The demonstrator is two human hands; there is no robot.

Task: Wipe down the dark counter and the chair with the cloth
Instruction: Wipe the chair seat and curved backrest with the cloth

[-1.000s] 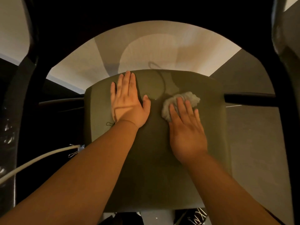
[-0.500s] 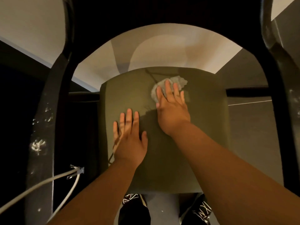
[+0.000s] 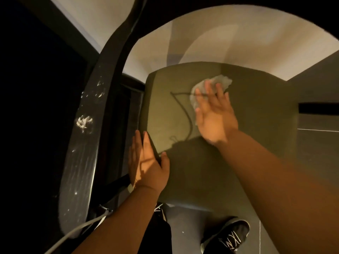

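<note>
The chair's olive-green seat fills the middle of the head view. A crumpled pale grey cloth lies on the far part of the seat. My right hand presses flat on the cloth, fingers spread, with the cloth showing past the fingertips. My left hand rests flat on the seat's near left edge, fingers together, holding nothing. A thin dark cord shadow curves across the seat between the hands.
The chair's dark curved arm, flecked with white marks, runs down the left side. A pale cable hangs at the lower left. My dark shoes stand on the grey floor below the seat. A white wall lies beyond.
The view has shifted right and closer. My right hand has slid the cloth toward the far middle of the seat. My left hand has moved back to the seat's near left edge.
</note>
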